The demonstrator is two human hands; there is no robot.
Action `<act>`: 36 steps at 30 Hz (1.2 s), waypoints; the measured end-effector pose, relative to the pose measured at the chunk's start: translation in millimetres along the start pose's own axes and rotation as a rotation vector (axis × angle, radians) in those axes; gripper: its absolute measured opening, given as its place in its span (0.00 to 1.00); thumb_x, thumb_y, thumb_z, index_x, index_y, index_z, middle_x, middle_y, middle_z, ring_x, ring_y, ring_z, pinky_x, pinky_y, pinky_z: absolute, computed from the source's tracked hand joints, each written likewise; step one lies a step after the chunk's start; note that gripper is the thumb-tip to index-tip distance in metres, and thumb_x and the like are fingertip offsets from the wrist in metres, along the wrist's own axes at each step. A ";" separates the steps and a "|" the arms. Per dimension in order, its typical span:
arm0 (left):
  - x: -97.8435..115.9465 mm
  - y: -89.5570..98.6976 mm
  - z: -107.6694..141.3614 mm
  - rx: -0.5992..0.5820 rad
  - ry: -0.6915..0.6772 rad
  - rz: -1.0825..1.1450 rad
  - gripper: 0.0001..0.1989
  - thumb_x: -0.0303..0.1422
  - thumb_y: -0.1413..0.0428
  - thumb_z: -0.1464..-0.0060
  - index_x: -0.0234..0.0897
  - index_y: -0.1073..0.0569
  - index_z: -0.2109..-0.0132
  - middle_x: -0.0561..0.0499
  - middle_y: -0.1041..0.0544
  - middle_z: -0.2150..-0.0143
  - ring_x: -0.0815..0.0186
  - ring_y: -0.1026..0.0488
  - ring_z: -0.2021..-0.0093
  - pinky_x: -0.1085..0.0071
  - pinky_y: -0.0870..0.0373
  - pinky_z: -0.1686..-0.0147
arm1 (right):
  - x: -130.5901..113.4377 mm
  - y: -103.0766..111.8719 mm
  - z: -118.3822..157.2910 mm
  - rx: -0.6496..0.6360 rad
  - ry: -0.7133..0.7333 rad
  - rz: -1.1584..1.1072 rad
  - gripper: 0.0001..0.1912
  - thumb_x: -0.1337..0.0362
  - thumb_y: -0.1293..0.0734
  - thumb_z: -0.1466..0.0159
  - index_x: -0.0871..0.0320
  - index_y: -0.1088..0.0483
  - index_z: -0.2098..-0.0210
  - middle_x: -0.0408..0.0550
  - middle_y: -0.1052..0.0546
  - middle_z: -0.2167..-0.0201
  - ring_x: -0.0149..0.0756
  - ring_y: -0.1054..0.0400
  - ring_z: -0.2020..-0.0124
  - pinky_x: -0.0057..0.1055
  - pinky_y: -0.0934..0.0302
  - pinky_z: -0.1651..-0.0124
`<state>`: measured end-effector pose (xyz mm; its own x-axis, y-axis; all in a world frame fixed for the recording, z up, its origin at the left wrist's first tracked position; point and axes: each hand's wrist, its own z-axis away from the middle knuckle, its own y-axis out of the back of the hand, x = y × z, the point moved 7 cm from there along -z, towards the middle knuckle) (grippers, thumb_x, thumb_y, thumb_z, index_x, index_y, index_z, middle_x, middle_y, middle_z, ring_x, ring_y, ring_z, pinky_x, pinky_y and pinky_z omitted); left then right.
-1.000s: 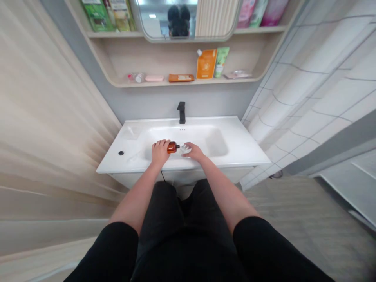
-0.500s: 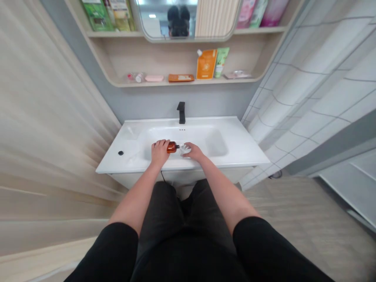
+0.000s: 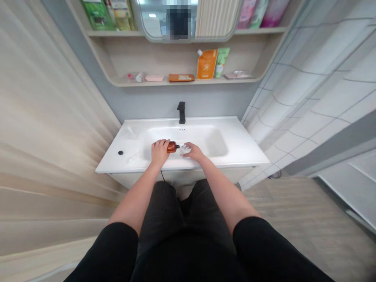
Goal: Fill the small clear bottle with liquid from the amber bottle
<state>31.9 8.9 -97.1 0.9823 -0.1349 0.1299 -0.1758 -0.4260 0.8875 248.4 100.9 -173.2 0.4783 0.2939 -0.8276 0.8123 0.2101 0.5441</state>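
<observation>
Over the white sink basin [image 3: 216, 141], my left hand [image 3: 160, 150] is wrapped round an amber bottle [image 3: 171, 147]. The bottle lies tilted on its side, its dark neck pointing right. Just past that neck, my right hand [image 3: 194, 151] grips a small clear cup [image 3: 185, 149]. The bottle's mouth is at or just inside the cup's opening; I cannot tell which. Any liquid passing between them is too small to make out. A black cap [image 3: 120, 152] rests on the left part of the counter.
A black faucet [image 3: 181, 112] stands behind the basin. Above, a shelf [image 3: 158, 83] bears an orange pouch [image 3: 207, 64], a green tube [image 3: 221, 62], a pink case [image 3: 154, 78] and an orange-brown packet [image 3: 181, 78]. A curtain [image 3: 58, 137] hangs at left, a tiled wall [image 3: 311, 78] at right.
</observation>
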 end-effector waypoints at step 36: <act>-0.2 -0.2 0.4 0.003 -0.002 0.013 0.27 0.29 0.44 0.33 0.42 0.26 0.29 0.36 0.22 0.31 0.42 0.29 0.32 0.46 0.39 0.33 | -9.3 3.0 4.0 -0.008 -0.002 0.041 0.41 0.64 0.14 0.53 0.51 0.21 0.40 0.48 0.15 0.47 0.50 0.20 0.46 0.46 0.28 0.36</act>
<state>31.7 8.7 -97.5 0.9797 -0.1426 0.1408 -0.1892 -0.4271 0.8842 247.7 95.1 -164.5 0.5119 0.3004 -0.8048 0.7893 0.2053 0.5786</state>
